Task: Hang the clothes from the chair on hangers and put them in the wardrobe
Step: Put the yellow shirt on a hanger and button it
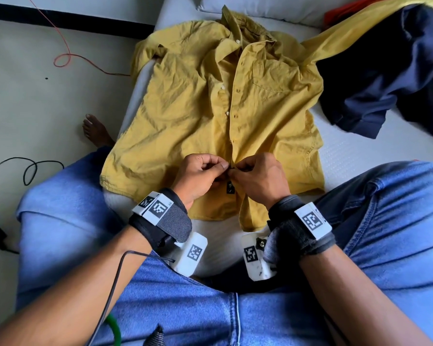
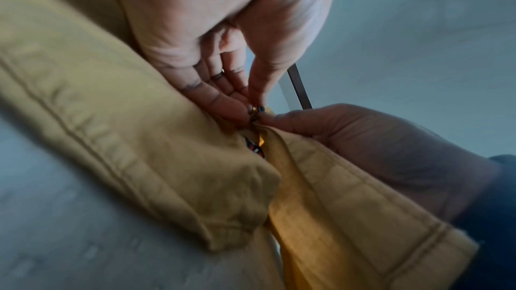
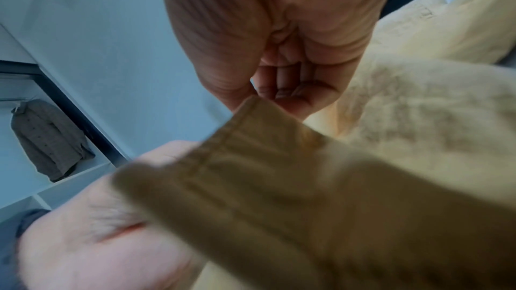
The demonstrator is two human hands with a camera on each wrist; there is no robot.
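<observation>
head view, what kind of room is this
Most likely a bedroom: a mustard-yellow button shirt lies on a white mattress near a white pillow, and the right wrist view shows a grey shirt hanging in an open wardrobe.

text: none legible | wrist bands [image 1: 160,208]: coded square markers only

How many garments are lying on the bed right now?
3 that I can see: the yellow shirt spread flat mid-bed, a navy garment right of it, and an orange one at the far edge, mostly hidden. More may lie beneath.
</observation>
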